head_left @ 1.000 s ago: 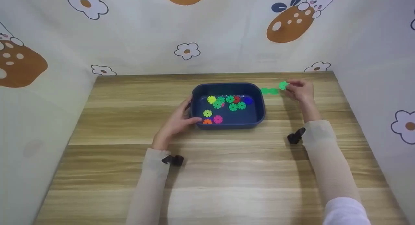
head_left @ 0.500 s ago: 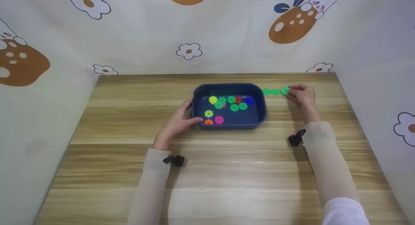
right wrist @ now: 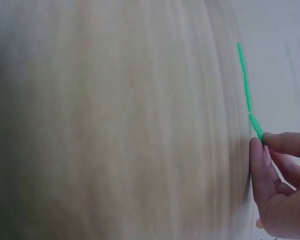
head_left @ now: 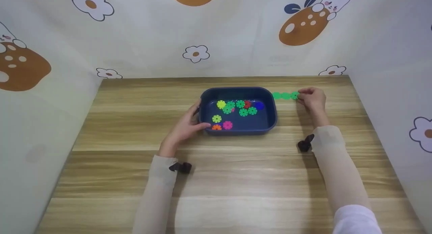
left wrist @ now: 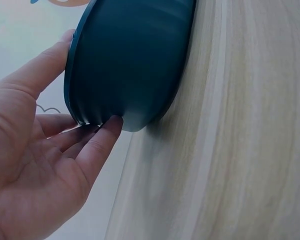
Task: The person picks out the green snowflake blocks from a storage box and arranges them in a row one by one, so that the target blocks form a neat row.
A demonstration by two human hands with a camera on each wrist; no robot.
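A dark blue plastic basin (head_left: 238, 132) stands on the table, with several notched plastic discs inside. My left hand (head_left: 185, 126) grips its left end, thumb over the rim and fingertips against the outer wall, as the left wrist view of the basin (left wrist: 130, 60) shows. Right of the basin, my right hand (head_left: 314, 98) pinches a green notched disc (head_left: 294, 95) between thumb and fingers. That disc is at the right end of a row with other green discs (head_left: 281, 95) on the tabletop. In the right wrist view the pinched disc (right wrist: 257, 128) tilts slightly, its edge close to the row.
The wood-grain table (head_left: 236, 180) meets a patterned cloth wall (head_left: 148, 41) at the back, with cloth at both sides too. Inside the basin lie green discs (head_left: 243, 112), yellow discs (head_left: 216, 118), a pink disc (head_left: 227, 125), an orange disc (head_left: 216, 127) and a blue disc (head_left: 259, 106).
My right hand has brought the green disc down and then slightly left, up to the row of green discs. The left hand and the basin stay where they were.
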